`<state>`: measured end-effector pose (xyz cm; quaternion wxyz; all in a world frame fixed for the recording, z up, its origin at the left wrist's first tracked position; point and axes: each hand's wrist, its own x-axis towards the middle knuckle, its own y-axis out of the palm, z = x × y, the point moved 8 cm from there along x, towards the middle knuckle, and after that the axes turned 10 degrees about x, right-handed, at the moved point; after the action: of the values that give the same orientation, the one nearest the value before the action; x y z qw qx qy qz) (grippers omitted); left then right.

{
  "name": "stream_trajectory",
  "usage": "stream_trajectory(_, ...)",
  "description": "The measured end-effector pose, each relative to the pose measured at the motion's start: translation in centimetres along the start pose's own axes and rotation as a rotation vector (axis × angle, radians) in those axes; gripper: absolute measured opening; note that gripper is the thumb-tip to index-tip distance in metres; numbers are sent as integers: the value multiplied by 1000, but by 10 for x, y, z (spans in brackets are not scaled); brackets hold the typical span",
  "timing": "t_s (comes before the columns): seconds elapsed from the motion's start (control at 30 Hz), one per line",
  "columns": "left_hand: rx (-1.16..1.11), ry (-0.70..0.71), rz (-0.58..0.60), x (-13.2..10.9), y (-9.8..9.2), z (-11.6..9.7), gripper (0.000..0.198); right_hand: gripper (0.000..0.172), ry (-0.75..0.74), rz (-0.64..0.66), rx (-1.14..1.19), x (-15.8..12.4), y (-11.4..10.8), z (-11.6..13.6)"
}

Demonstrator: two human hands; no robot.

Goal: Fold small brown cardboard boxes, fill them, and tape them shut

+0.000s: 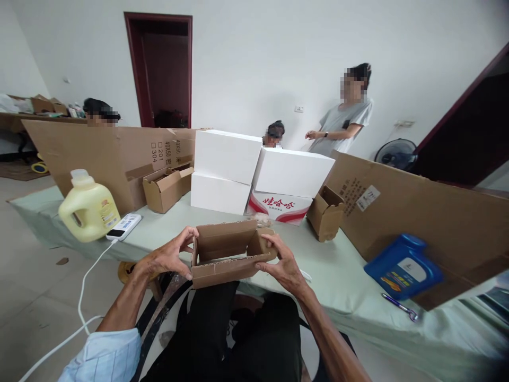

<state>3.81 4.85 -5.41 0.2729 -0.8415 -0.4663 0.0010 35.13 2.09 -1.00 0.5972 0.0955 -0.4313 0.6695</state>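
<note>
An open cardboard box is held at the table's near edge, above my lap. Its top faces up toward me and its cut rims look rough. My left hand grips the box's left end, thumb low and fingers at the upper corner. At the right end, my right hand pinches the wall, fingers over the top and thumb on the near side. Behind the box lies a small, pale crumpled item that I cannot make out.
White boxes are stacked mid-table beside a red-and-white carton. Cardboard boxes flank them. A yellow jug and a corded white device stand left; a blue bottle and pen lie right. Several people are beyond.
</note>
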Motion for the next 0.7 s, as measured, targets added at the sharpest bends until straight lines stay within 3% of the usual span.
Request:
stream_trajectory(0.17, 77, -29, -220, 1, -5, 1, 82, 61, 64, -154, 80, -4, -7, -16)
stream_trajectory(0.33, 62, -38, -528, 10, -17, 24, 82, 56, 150, -273, 163, -14, -11, -30)
stream_trajectory(0.47, 107, -75, -760, 16, -22, 43, 87, 74, 264, -356, 311, -27, -7, -48)
stream_trajectory(0.53, 151, -116, -844, 16, -22, 46, 90, 73, 322, -350, 356, -34, -2, -57)
stream_trajectory(0.7, 224, -203, -956, 18, -19, 43, 90, 38, 358, -139, 326, -49, 14, -64)
